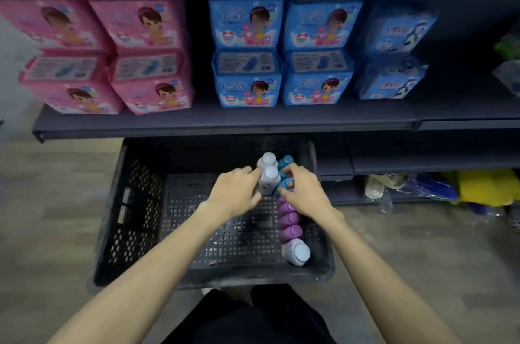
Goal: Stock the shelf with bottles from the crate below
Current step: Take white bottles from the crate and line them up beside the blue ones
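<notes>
A black perforated crate point(135, 202) sits on the floor under the dark shelf point(225, 125). Along its right side stand two white bottles point(267, 159), teal bottles point(285, 162), several purple bottles point(289, 219) and one more white bottle point(298, 252) near the front. My left hand point(235, 191) wraps around the nearer white bottle point(268, 179) at the back. My right hand point(305, 191) closes over a teal bottle point(284, 184) beside it; most of that bottle is hidden by my fingers.
The shelf above carries pink packs point(140, 42) on the left and blue packs point(247, 42) in the middle and right, with bare dark shelf at the far right point(464, 101). Yellow and blue bags point(484, 188) lie under the lower shelf on the right.
</notes>
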The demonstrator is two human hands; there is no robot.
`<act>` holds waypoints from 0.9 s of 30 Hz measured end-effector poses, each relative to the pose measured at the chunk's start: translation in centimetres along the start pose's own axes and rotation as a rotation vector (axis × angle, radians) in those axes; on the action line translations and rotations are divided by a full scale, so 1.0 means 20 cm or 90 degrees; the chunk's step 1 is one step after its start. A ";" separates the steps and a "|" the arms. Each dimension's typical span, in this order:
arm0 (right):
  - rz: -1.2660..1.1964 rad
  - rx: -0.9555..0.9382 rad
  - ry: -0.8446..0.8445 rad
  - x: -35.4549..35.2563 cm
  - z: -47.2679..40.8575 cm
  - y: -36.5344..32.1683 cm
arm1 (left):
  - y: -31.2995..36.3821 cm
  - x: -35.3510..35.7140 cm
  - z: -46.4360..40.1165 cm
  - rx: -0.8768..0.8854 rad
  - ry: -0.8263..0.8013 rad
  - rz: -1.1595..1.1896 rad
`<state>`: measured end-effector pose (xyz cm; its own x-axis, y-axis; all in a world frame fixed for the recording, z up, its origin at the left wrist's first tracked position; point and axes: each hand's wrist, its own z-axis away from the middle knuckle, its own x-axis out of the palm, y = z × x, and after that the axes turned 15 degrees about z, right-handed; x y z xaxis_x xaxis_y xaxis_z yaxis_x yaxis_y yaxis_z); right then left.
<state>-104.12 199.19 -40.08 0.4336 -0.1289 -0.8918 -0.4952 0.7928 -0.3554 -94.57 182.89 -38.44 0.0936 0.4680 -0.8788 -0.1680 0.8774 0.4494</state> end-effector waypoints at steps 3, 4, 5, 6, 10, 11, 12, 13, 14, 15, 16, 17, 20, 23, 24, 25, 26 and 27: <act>0.008 0.023 -0.046 0.13 -0.04 0.01 | -0.03 0.07 -0.01 -0.016 -0.024 0.000; 0.012 0.026 -0.058 0.16 -0.06 0.02 | -0.04 0.09 -0.01 -0.023 -0.030 0.001; 0.031 0.032 -0.075 0.19 -0.07 0.02 | -0.04 0.11 -0.01 -0.030 -0.032 0.003; 0.063 0.037 -0.096 0.21 -0.08 0.03 | -0.05 0.13 0.00 -0.036 -0.032 0.006; 0.278 -0.017 -0.288 0.26 -0.05 0.06 | -0.04 0.23 0.06 -0.055 -0.060 0.032; 0.310 -0.063 -0.352 0.27 -0.02 0.08 | -0.04 0.26 0.08 -0.061 -0.071 0.034; 0.331 -0.110 -0.417 0.28 0.01 0.10 | -0.03 0.29 0.09 -0.068 -0.083 0.037; 0.356 -0.146 -0.472 0.30 0.05 0.13 | -0.03 0.32 0.11 -0.074 -0.094 0.043; 0.394 -0.174 -0.503 0.33 0.08 0.15 | -0.03 0.35 0.12 -0.079 -0.104 0.049; 0.441 -0.200 -0.509 0.34 0.11 0.17 | -0.03 0.37 0.13 -0.082 -0.111 0.054; 0.482 -0.224 -0.499 0.36 0.13 0.18 | -0.03 0.39 0.14 -0.084 -0.118 0.055; 0.513 -0.247 -0.485 0.39 0.15 0.18 | -0.02 0.40 0.14 -0.086 -0.124 0.056; 0.586 -0.320 -0.446 0.47 0.20 0.19 | -0.02 0.46 0.17 -0.092 -0.135 0.074; 0.576 -0.320 -0.449 0.47 0.20 0.20 | -0.05 0.50 0.22 -0.111 -0.140 0.098; 0.546 -0.305 -0.455 0.48 0.20 0.20 | -0.06 0.52 0.25 -0.124 -0.144 0.111; 0.502 -0.290 -0.451 0.48 0.19 0.20 | -0.08 0.53 0.28 -0.141 -0.146 0.129; 0.451 -0.274 -0.442 0.48 0.19 0.20 | -0.09 0.55 0.31 -0.162 -0.149 0.152; 0.407 -0.257 -0.431 0.49 0.19 0.20 | -0.11 0.57 0.35 -0.184 -0.150 0.175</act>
<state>-98.87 203.36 -49.21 0.2719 0.7131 -0.6462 -0.9469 0.3180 -0.0474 -86.36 187.02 -48.30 0.2230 0.7194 -0.6578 -0.4809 0.6682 0.5677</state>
